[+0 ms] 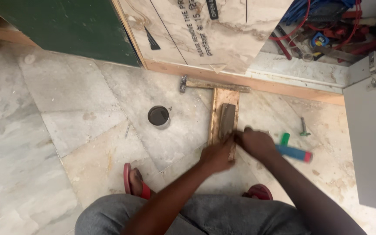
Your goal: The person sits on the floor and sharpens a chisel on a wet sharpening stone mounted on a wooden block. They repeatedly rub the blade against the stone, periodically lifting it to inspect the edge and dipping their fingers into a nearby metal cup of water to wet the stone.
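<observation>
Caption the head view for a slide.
Both hands, left hand and right hand, press a grey block on a narrow wooden board on marble floor.

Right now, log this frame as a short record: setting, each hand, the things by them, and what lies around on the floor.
setting: marble floor, person crouched, seen from the head camera
left hand: on the near end of the wooden strip
right hand: beside it, blurred; grip unclear
on strip: grey block
right of hands: blue-handled tool, green piece
beyond strip: hammer
left of strip: round tin
</observation>
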